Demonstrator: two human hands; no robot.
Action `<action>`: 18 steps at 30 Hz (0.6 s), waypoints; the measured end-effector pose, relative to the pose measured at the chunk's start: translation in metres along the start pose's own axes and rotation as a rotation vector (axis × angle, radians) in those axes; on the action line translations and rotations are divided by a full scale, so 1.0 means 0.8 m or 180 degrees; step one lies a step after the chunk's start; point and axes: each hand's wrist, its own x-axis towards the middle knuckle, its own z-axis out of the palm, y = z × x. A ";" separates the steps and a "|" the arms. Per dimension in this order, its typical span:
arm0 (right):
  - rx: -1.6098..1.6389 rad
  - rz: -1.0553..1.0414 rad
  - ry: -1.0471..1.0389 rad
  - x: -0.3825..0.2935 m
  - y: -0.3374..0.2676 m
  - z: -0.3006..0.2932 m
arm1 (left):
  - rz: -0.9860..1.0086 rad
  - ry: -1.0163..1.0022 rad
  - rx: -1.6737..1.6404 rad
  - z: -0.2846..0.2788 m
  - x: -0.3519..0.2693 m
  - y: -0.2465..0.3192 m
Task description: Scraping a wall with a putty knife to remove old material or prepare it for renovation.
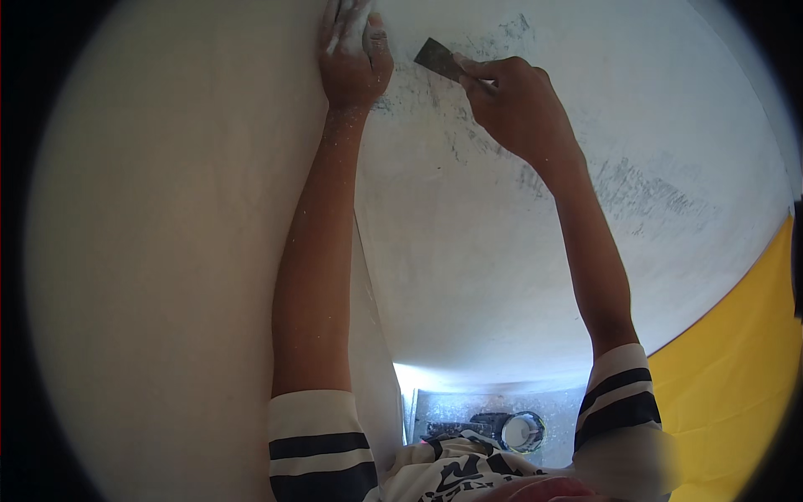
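Note:
My right hand (517,106) grips a small flat scraper blade (437,59), dark grey and square-edged, between thumb and fingers. The blade's free end points to the upper left, over a pale wall (452,263) marked with dark smears. Whether its edge touches the wall, I cannot tell. My left hand (354,63) is raised to the left of the blade, by the corner where two pale walls meet. White powder coats its fingers, and the thumb points upward. The fingertips run out of the picture at the top, and I see nothing held in this hand.
Another pale wall (169,251) stands close on the left. A yellow sheet (721,370) hangs at the lower right. Far below, a round bucket (522,432) with whitish contents stands on the spattered floor (439,409), beside dark objects partly hidden by my shirt.

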 end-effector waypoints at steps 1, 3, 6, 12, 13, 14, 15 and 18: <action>0.0029 -0.0082 -0.0029 0.001 0.000 -0.002 | 0.0001 0.0019 -0.0015 0.000 0.000 0.000; 0.0059 -0.0053 -0.0134 0.004 0.002 -0.005 | 0.0052 0.0070 -0.0052 -0.001 0.000 0.000; -0.0340 -0.0170 -0.0148 0.008 0.008 -0.014 | 0.0101 0.0097 -0.0036 -0.001 0.001 0.000; -0.0140 -0.0303 -0.0152 0.012 0.014 -0.018 | 0.0055 0.0104 -0.0056 -0.002 0.001 0.001; -0.0131 -0.0314 -0.0158 0.012 0.012 -0.018 | 0.0053 0.0078 -0.0018 -0.002 0.002 0.001; -0.0150 -0.0354 -0.0133 0.013 0.010 -0.017 | 0.0063 0.0083 -0.0004 -0.002 0.002 0.002; -0.0254 -0.0146 -0.0113 0.014 0.009 -0.017 | 0.0120 0.0090 0.0073 -0.003 0.002 0.002; -0.0010 -0.0193 -0.0312 0.018 0.005 -0.014 | 0.0110 0.0089 0.0060 -0.002 0.002 0.001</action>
